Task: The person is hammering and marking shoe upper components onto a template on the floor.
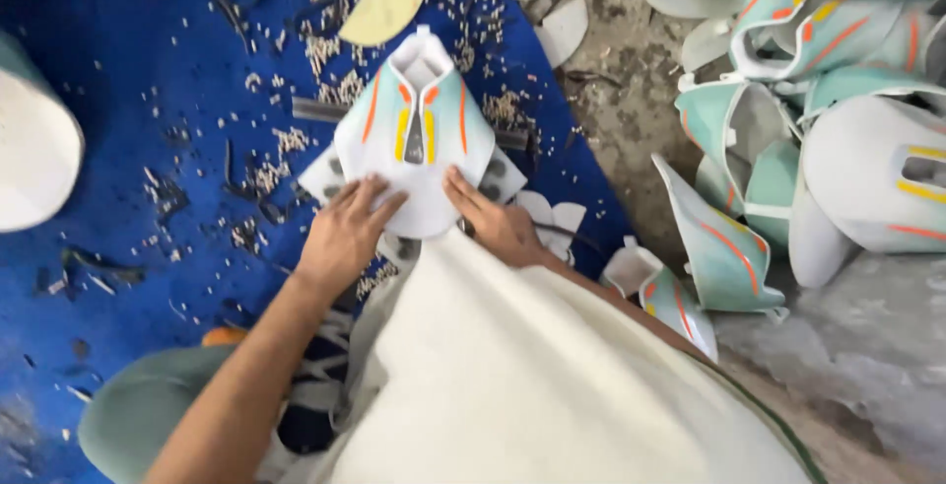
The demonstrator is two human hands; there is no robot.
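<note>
A blue mat strewn with pale shavings covers the floor, a yellow half-disc lies at its top edge, and a heap of mint-and-orange moulded shells sits on bare concrete beside it.

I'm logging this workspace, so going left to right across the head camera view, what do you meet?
White rounded shell at the left edge → blue mat littered with shavings → left hand → mint and white moulded panel with orange and yellow stripes → right hand → bare concrete floor → pile of similar moulded panels.
</note>
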